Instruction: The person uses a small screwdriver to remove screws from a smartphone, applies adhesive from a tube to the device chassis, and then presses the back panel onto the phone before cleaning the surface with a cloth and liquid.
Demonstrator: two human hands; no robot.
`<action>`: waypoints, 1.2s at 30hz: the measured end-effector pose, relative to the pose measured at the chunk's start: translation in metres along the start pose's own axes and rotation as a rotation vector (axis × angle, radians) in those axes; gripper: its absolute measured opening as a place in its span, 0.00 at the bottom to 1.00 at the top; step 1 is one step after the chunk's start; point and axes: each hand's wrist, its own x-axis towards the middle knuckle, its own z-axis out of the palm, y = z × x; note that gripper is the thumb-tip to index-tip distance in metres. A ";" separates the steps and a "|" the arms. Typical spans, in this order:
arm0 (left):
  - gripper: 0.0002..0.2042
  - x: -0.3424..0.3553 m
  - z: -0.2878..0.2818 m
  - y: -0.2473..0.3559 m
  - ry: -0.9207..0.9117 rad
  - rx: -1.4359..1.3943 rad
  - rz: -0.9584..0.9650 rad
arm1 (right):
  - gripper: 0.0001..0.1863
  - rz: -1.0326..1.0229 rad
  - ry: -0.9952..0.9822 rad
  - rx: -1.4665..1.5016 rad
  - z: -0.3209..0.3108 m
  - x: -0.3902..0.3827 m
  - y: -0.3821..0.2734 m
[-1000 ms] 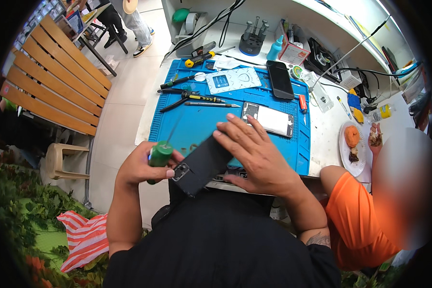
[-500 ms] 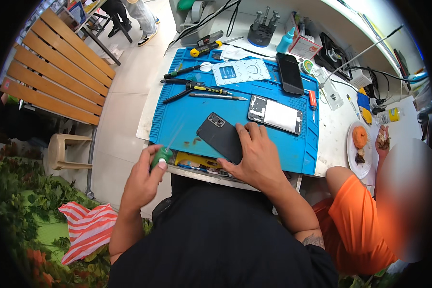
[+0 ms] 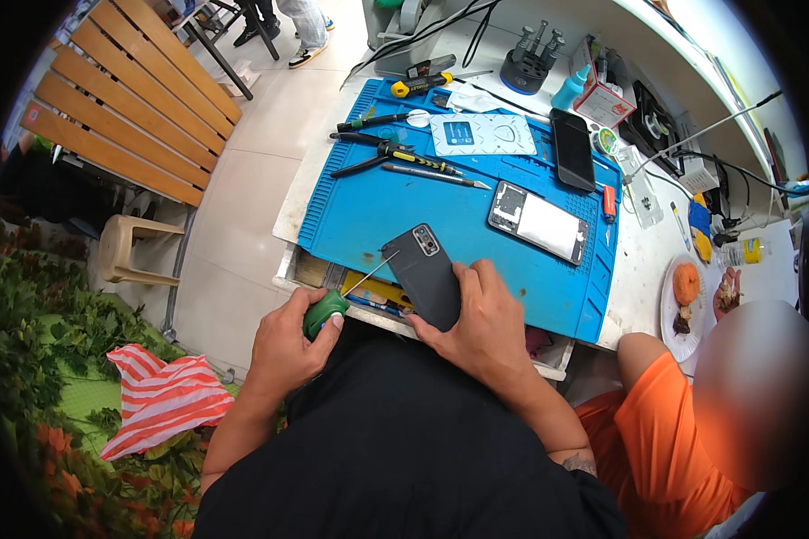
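Black back cover [image 3: 427, 286] in the right hand, green screwdriver [image 3: 324, 314] in the left

The work looks partway along. Done, so far as it shows: an opened phone [image 3: 544, 225] lies on the blue mat [image 3: 548, 287] beyond the right hand [image 3: 490, 328], its frame and pale inside bare. The back cover is apart from it, nearer the person; whether the two belong together cannot be told. With the screwdriver brought to the cover, that piece seems to be the one being worked on, but how much is left to do on it does not show.

The left hand [image 3: 289, 340] is curled closed around the screwdriver's handle. The metal shaft points away and to the right, its tip ending at the cover's left side; touching or just above, the view does not settle. The right hand is partly open, thumb at the cover's near end and fingers along its right side, holding it tilted between the hands, by the front edge of the bench [image 3: 636, 280].

Beyond the left hand a knife [image 3: 427, 174] lies unheld on the mat. A second phone [image 3: 573, 148], dark, lies farther off, past the opened one.
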 end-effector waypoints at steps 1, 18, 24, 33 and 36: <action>0.17 0.001 0.001 0.000 0.014 0.012 0.017 | 0.44 -0.005 0.011 0.000 0.001 -0.001 0.000; 0.17 0.001 0.015 0.005 0.107 0.050 0.059 | 0.44 -0.026 0.029 -0.006 0.006 -0.001 0.005; 0.16 -0.005 0.005 0.009 0.067 0.045 0.041 | 0.44 -0.031 0.024 -0.005 0.007 -0.001 0.005; 0.16 0.002 -0.001 0.003 0.093 0.137 0.112 | 0.44 -0.036 0.029 -0.026 0.006 -0.002 0.004; 0.16 0.000 0.005 0.000 0.175 0.094 0.118 | 0.44 -0.039 0.032 -0.022 0.007 -0.003 0.004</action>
